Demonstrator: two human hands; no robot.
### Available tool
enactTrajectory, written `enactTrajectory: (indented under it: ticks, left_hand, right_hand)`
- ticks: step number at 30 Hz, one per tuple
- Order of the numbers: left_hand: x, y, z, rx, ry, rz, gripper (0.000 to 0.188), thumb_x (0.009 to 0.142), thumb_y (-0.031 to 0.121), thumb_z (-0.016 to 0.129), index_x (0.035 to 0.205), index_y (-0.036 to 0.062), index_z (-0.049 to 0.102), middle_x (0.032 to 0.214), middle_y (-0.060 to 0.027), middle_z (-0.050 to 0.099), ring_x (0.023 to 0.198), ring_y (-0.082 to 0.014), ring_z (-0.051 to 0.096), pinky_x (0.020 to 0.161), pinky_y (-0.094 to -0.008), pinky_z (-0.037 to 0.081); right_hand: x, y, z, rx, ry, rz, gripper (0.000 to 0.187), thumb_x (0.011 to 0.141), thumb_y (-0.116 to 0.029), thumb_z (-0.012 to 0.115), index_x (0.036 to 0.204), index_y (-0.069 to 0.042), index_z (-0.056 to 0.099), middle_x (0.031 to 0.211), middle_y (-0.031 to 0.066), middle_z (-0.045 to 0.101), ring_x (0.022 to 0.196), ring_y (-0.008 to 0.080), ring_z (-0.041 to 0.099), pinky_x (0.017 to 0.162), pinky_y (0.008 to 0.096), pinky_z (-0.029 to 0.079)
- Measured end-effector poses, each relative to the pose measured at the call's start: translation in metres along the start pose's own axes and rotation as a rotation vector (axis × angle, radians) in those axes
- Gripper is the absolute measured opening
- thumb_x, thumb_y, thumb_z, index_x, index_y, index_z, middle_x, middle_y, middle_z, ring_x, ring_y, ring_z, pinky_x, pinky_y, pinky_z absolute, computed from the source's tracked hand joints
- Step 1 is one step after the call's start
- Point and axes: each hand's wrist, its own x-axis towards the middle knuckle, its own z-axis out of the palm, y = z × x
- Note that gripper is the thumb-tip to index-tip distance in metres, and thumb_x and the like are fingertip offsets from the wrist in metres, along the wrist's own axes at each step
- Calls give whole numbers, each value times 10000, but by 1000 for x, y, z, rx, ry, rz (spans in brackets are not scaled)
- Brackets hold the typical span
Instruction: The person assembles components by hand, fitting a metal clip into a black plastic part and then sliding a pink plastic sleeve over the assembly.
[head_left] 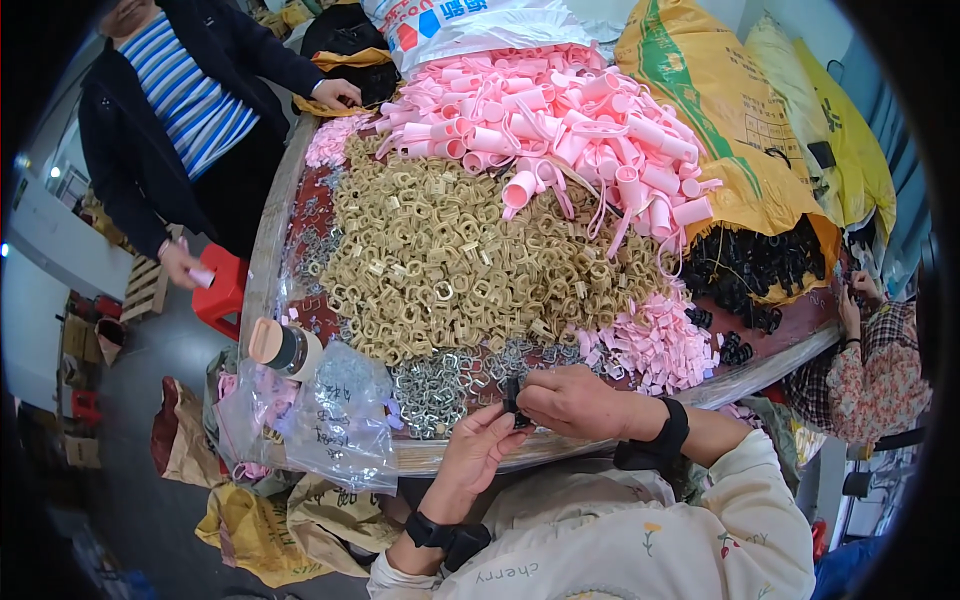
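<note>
STEP: apparently two-handed adjustment; small elongated black piece (513, 397) at near edge of red-topped table (785, 336) | LEFT HAND (481, 444): pinching piece; RIGHT HAND (572, 400): gripping its upper end | NEXT: likely calls for steady left support

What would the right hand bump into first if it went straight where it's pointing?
The right hand would probably meet the small, narrow black piece it holds. Beyond that, leftward, lie small silver metal loops, though depth is unclear.
</note>
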Motion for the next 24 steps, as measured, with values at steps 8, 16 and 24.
enactTrajectory:
  ticks: [8, 16, 24]
  left_hand:
    - [1, 7, -1, -39, 48, 23, 249, 793, 48, 514, 1014, -65, 486, 918, -152, 571, 810, -219, 588, 696, -247, 508]
    - [-1, 5, -9, -121, -26, 33, 272, 787, 73, 535, 1017, -63, 484, 916, -150, 572, 800, -208, 588, 696, -243, 508]
    - [-3, -2, -10, -103, 5, 35, 276, 796, 88, 528, 1024, -60, 483, 905, -136, 578, 790, -221, 592, 698, -269, 508]
  right_hand:
    - [9, 31, 2, 11, 244, 273, 168, 711, -70, 551, 867, -54, 491, 713, 87, 454, 629, 253, 500, 534, 346, 404]
    - [13, 50, -4, -205, 148, 265, 191, 706, -73, 563, 889, -55, 512, 772, 92, 484, 650, 256, 500, 556, 339, 408]
    - [3, 3, -6, 120, 68, -158, 179, 709, -118, 545, 879, -63, 541, 785, 77, 463, 700, 242, 498, 587, 328, 405]
